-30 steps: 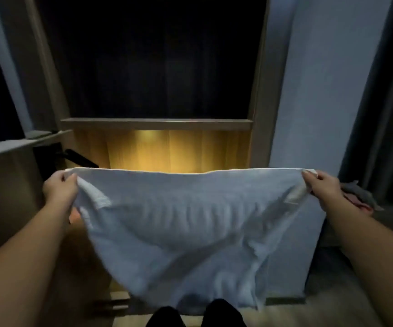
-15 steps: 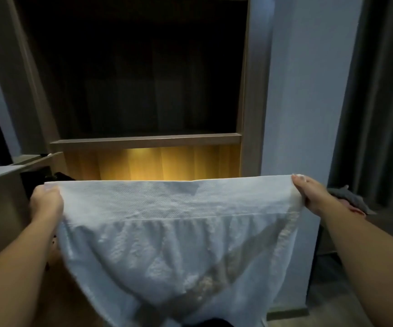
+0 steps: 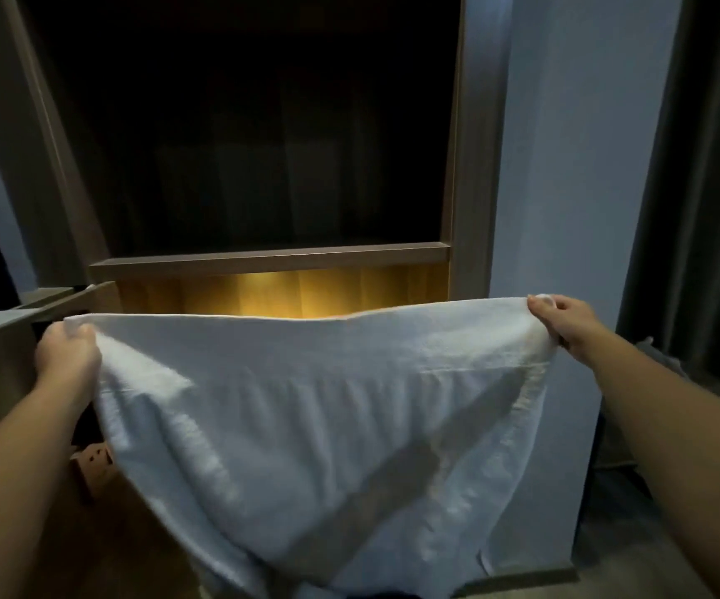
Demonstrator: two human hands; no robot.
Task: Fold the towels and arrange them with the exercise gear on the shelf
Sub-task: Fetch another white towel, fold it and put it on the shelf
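Observation:
A white towel (image 3: 315, 408) hangs spread out in front of me, its top edge stretched level and its lower part sagging toward the floor. My left hand (image 3: 66, 361) grips the upper left corner. My right hand (image 3: 565, 324) pinches the upper right corner. Behind the towel stands a wooden shelf unit (image 3: 272, 259) with one board above a compartment lit warm yellow (image 3: 306, 291). The towel hides the lower part of that compartment. No exercise gear is plainly visible.
A low wooden surface (image 3: 0, 322) juts out at the left. A pale wall panel (image 3: 574, 166) stands right of the shelf, with a dark curtain (image 3: 704, 188) beyond it. A grey cloth (image 3: 660, 361) lies behind my right forearm.
The view has tilted up, so the shelf board sits lower in the frame. Both hands keep their corners, and the towel's hanging part has swung and billowed slightly.

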